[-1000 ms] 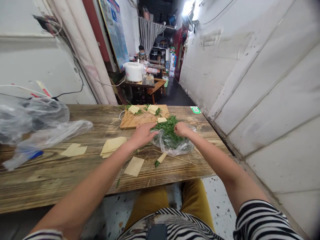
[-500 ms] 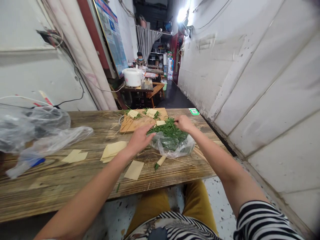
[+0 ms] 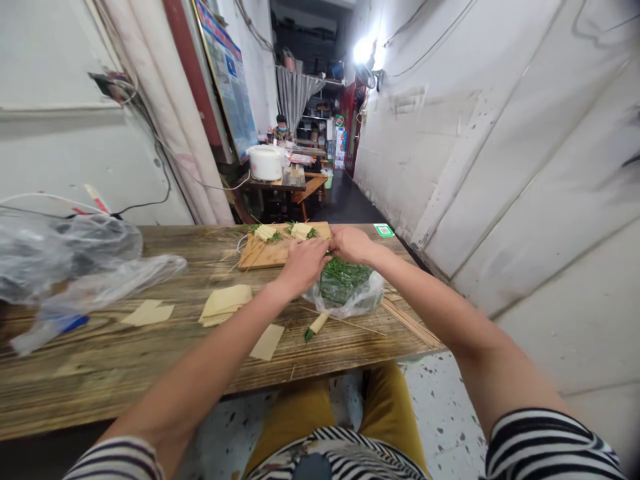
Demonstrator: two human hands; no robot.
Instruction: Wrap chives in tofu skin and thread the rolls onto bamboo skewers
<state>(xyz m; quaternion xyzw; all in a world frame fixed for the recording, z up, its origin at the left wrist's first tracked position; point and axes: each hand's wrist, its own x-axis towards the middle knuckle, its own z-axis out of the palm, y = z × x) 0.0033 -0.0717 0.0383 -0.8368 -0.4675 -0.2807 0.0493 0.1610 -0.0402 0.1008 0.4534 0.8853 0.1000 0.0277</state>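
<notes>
My left hand (image 3: 306,265) and my right hand (image 3: 351,244) meet at the near right edge of a wooden cutting board (image 3: 273,255). Both have their fingers closed, and what lies between them is hidden. Just below sit chopped green chives (image 3: 345,279) in a clear plastic bag (image 3: 353,308). Nearer me lies a roll (image 3: 317,326), a pale tofu sheet wrapped around greens. Two bundles of such rolls, a left bundle (image 3: 267,233) and a right bundle (image 3: 303,231), rest on the board. A stack of tofu sheets (image 3: 225,303) is left of my left forearm.
A single tofu sheet (image 3: 267,342) and thin wooden skewers (image 3: 410,323) lie on the wooden table (image 3: 200,373). Crumpled plastic bags (image 3: 65,260) cover its left end. Farther back are a white cooker (image 3: 266,163) and a seated person (image 3: 283,130). A wall runs along the right.
My hands have come together, the right moving left and the left moving up and right. The small tofu sheet between them is now hidden. The view has shifted slightly.
</notes>
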